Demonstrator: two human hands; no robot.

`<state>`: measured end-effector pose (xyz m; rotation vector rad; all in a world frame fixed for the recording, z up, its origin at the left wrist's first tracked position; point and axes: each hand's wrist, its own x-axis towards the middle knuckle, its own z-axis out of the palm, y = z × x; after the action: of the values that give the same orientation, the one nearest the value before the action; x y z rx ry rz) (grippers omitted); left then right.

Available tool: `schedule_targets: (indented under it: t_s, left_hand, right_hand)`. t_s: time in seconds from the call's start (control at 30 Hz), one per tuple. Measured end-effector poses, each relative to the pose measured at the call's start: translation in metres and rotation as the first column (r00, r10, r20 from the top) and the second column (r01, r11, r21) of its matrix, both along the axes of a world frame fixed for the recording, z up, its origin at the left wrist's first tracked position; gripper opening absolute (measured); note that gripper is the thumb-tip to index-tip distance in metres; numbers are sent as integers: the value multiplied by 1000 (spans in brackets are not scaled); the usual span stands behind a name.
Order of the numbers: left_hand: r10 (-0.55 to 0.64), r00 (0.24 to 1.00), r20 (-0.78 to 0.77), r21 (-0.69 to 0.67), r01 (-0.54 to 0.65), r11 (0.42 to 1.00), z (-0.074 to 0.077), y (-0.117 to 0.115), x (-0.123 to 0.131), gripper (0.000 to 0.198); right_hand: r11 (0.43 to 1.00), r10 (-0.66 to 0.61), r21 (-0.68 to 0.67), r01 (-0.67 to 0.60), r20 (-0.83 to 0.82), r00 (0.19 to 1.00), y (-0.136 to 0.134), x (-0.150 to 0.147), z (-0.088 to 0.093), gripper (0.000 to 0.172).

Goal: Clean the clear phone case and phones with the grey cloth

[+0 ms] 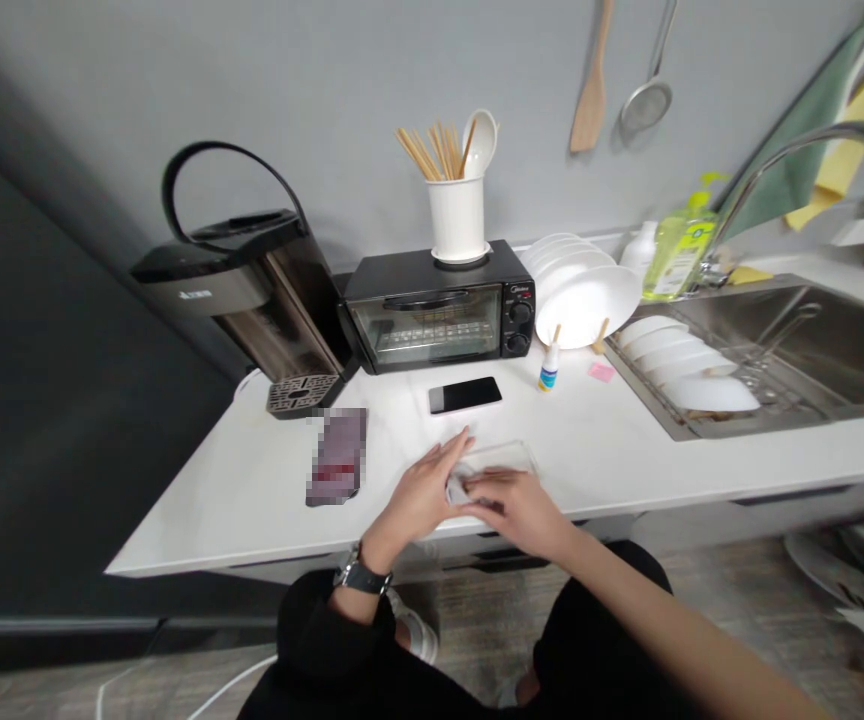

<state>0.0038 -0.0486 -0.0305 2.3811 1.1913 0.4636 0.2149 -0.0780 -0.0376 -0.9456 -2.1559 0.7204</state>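
Observation:
A clear, shallow container (520, 457) lies at the counter's front edge, its near side covered by my hands. My left hand (423, 492) rests along its left side, fingers stretched forward and the thumb toward my right hand. My right hand (516, 505) reaches over the container with its fingers curled and pressed together. A small whitish piece (457, 487) shows at those fingertips, between the two hands; its kind is hidden. Beyond the container lies a dark-screened phone (465, 396), touched by neither hand.
A blurred-out phone-shaped thing (338, 458) lies left of my hands. Behind stand a water dispenser (252, 290) and a toaster oven (439, 310) bearing a chopstick holder (457, 215). Rightward are a small bottle (549, 368), racked plates (589, 300) and a sink (814, 410) with bowls (691, 365).

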Motion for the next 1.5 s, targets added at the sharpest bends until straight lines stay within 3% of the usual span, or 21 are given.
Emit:
schedule_targets:
  t_s: [0.1,0.17,0.23,0.3,0.43,0.57,0.7,0.8,0.9,1.0,1.13,1.23,1.3,1.37,1.43,1.5]
  left_hand:
    - [5,993,-114,28,-1,1000,9,-1,-1,92]
    - [19,989,-150,68,-9,998,17,5,0,84]
    - [56,989,-138,122,-39,992,25,20,2,74]
    - [144,982,-123,172,-121,978,29,45,5,64]
    - [198,965,-173,178,-166,970,24,99,13,72]
    - [190,974,-122,226,-159,961,13,119,20,50]
    - [238,971,-6,268,-228,936,6,114,22,50]
    - [287,953,102,250,-303,920,7,111,23,54]
    - [334,914,230,188,-379,906,13,111,20,53]
    - [401,832,384,72,-459,885,23,105,11,54]
    - [490,688,536,-132,-506,853,32,81,-3,64]
    - [545,575,610,-356,-415,837,36,54,-8,79]
    - [615,433,659,-586,-217,781,38,35,-8,83]
    - [670,370,643,-689,-102,718,41,17,-6,76]
    - [675,437,594,-724,-76,686,42,3,-2,67]
    - [612,573,545,-745,-4,667,40,-5,6,62]
  right_hand:
    - [949,-297,-191,250,-281,913,6,38,-1,38]
    - [889,-456,-231,395,-368,810,6,67,-2,43]
    - [845,-534,-253,470,-401,744,4,85,-4,45]
    - [832,-554,-274,482,-412,723,0,88,-7,43]
    - [836,-549,-286,469,-402,733,-3,75,-9,30]
    - [884,-467,-201,422,-350,812,-4,73,-7,23]
    - [962,-264,53,269,-92,960,-8,67,-4,26]
    - [965,-183,210,156,120,976,-14,50,-4,27]
    - [950,-115,304,65,150,982,-21,32,-5,20]
    - [955,-52,296,8,142,989,-21,22,-4,23]
    - [980,-123,172,104,107,987,7,9,-1,35]
    - [975,-191,124,187,16,982,40,-4,1,30]
    - [963,-238,120,242,-49,970,53,-9,4,26]
    - [937,-323,86,339,-155,933,54,-6,6,28]
    - [899,-419,21,438,-256,871,46,3,7,36]
    - [878,-469,-93,469,-363,805,35,16,5,42]
